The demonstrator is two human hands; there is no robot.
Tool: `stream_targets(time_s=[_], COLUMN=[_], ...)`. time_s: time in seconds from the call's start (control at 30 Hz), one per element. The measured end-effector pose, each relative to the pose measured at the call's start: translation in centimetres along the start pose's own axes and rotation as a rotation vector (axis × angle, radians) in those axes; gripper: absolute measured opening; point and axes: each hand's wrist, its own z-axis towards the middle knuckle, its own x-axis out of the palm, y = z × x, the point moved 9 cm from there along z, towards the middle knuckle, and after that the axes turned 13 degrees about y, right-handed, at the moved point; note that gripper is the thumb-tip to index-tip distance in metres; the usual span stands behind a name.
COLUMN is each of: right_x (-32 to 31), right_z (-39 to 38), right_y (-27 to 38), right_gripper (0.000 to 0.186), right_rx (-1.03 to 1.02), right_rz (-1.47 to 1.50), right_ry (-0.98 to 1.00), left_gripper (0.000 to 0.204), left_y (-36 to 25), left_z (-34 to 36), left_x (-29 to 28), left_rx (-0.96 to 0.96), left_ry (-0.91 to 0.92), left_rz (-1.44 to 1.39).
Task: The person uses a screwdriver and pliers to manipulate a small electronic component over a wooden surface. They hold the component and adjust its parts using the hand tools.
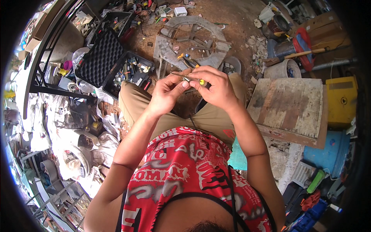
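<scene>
Above my lap, both hands meet with their fingers pinched together. My right hand (217,86) grips a small screwdriver (203,82) with a yellow and black handle, and its thin shaft runs toward the left hand. Between the thumb and fingers of my left hand (168,92) is a small shiny metal piece (186,80), mostly hidden by the fingertips. Whether the screwdriver's tip touches that piece I cannot tell. Just beyond my hands, pliers (188,61) with yellow and black handles lie on a grey round-framed metal stand (216,58).
An open black case (133,73) with foam lining and small parts stands at the left. Right of my knee are a bucket (233,63) and a worn wooden board (288,102). A dark metal frame (33,73) rises at far left; a blue tub (328,152) sits right.
</scene>
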Motion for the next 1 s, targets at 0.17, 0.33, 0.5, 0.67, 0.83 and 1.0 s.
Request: stream_targets(time_s=[0.17, 0.33, 0.5, 0.67, 0.83, 1.0], right_x=[0.7, 1.2, 0.7, 1.3, 2.4, 3.9], right_z=[-0.5, -0.3, 0.0, -0.2, 0.5, -0.5], right_y=[0.4, -0.4, 0.4, -1.3, -3.6, -6.5], right_gripper=[0.016, 0.019, 0.016, 0.013, 0.016, 0.021], right_rx=[-0.027, 0.006, -0.012, 0.072, 0.131, 0.353], right_rz=[-0.126, -0.112, -0.147, -0.054, 0.082, 0.482], right_ry=[-0.068, -0.13, -0.245, -0.266, -0.131, 0.064], left_gripper=[0.031, 0.033, 0.03, 0.03, 0.034, 0.035], left_y=[0.0, 1.2, 0.8, 0.7, 3.2, 5.3], left_z=[-0.4, -0.3, 0.3, 0.4, 0.3, -1.1], left_x=[0.8, 0.3, -0.6, -0.6, -1.1, -2.4], left_rx=[-0.075, -0.069, -0.085, -0.118, -0.128, -0.164], left_ry=[-0.188, -0.375, -0.389, -0.375, -0.358, -0.365], left_rz=[-0.28, -0.227, -0.076, -0.02, -0.405, -0.565])
